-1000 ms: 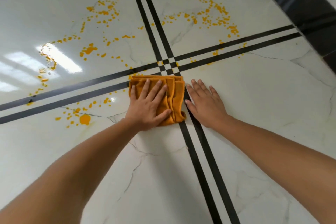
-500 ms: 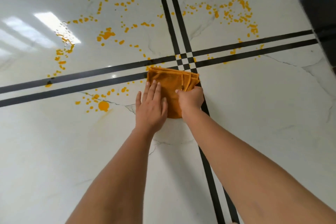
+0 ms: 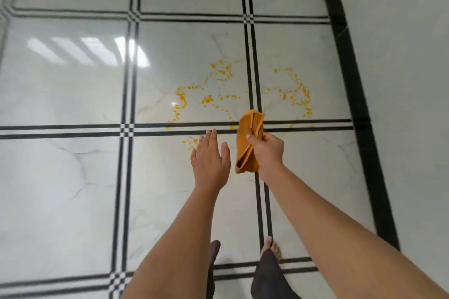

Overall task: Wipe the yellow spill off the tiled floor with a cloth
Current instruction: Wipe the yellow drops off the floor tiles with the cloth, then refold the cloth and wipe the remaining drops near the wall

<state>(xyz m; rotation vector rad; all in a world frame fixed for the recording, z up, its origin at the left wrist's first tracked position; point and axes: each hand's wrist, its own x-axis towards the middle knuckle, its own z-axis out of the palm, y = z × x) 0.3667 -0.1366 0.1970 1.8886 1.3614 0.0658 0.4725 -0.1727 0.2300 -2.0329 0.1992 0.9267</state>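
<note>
Glossy white marble-look floor [image 3: 73, 177], grey-veined, ruled by paired black lines [image 3: 73, 127]; window glare [image 3: 131, 52] at upper left. Yellow spill [image 3: 218, 94] sits centre frame: a loose ring of small beaded droplets straddling the line crossing, not yet wiped. Right hand [image 3: 267, 150] grips a folded orange cloth [image 3: 250, 138], soft and layered, held upright off the floor at the spill's lower edge. Left hand [image 3: 210, 162] beside it, flat, fingers straight, holding nothing. Bare foot [image 3: 271, 246] at lower centre. Risks, as I judge: droplets lie scattered wide, so one pass may smear rather than lift; cloth matches the spill colour, hiding saturation; polished tile, liquid and bare feet invite a slip.
</note>
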